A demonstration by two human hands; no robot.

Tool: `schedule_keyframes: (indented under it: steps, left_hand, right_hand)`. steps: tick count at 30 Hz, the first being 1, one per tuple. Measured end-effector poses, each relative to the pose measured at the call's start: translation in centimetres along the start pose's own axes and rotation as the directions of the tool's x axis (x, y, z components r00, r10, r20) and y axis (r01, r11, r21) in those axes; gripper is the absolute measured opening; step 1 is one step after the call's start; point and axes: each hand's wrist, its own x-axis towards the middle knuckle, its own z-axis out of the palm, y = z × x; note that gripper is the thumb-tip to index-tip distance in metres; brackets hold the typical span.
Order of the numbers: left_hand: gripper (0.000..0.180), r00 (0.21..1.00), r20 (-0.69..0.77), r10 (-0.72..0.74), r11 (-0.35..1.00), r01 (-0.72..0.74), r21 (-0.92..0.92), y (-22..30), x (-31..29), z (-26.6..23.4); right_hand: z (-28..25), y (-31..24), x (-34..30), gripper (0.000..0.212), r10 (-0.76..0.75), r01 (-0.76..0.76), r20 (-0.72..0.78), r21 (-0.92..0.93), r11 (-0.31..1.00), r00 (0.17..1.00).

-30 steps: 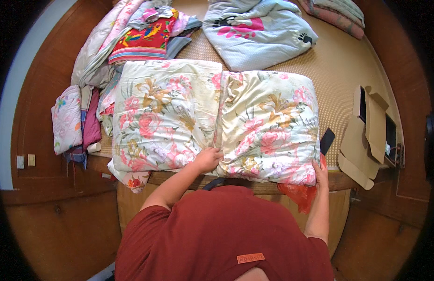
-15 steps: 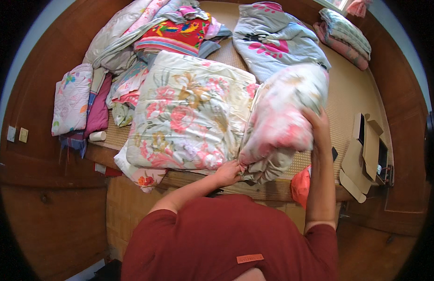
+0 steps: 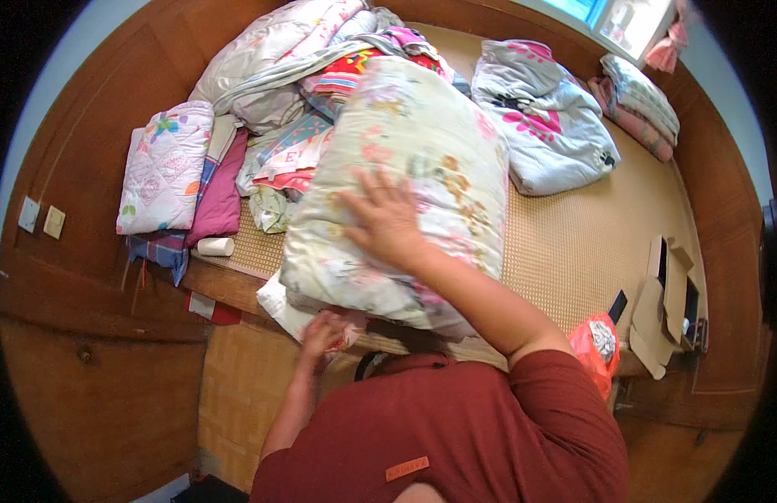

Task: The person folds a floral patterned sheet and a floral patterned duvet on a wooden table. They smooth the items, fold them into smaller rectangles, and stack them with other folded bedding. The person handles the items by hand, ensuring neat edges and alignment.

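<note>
A thick floral quilt (image 3: pixel 455 176), cream with pink and brown flowers, lies folded into a plump block near the bed's front edge. My right hand (image 3: pixel 388 214) rests on top of it, palm down with the fingers spread, holding nothing. Low by the quilt's front left corner, my left hand (image 3: pixel 321 333) is at a white cloth with red flowers (image 3: pixel 281 308) that hangs over the edge. Its fingers look bent but are blurred, and whether they grip the cloth cannot be made out.
A heap of bedding (image 3: pixel 263 63) fills the back left, with a folded white quilt (image 3: pixel 164 172) beside it. A grey-white paw-print blanket (image 3: pixel 543 126) lies at back right, near folded bedding (image 3: pixel 640 96). An opened cardboard box (image 3: pixel 657 314) and a red plastic bag (image 3: pixel 591 356) are at right.
The quilt's right part has been folded over onto the left, making one block. My right hand moved left from its side to the top; my left hand moved left along the edge.
</note>
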Motion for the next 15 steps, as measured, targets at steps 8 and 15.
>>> schedule_keyframes:
  steps: [8,15]
  left_hand:
    - [0.060,0.737,-0.094,0.670,0.652,-0.523,0.549,12.8,1.6,0.6]
    - [0.081,0.950,-0.004,0.313,0.640,-0.208,0.739,14.6,9.5,3.8]
  right_hand:
    - [3.7,5.5,-1.7,0.058,0.101,-0.097,0.123,-0.034,0.995,0.987]
    - [-0.2,8.7,-0.1,0.060,0.061,-0.030,-0.083,0.331,0.943,0.995]
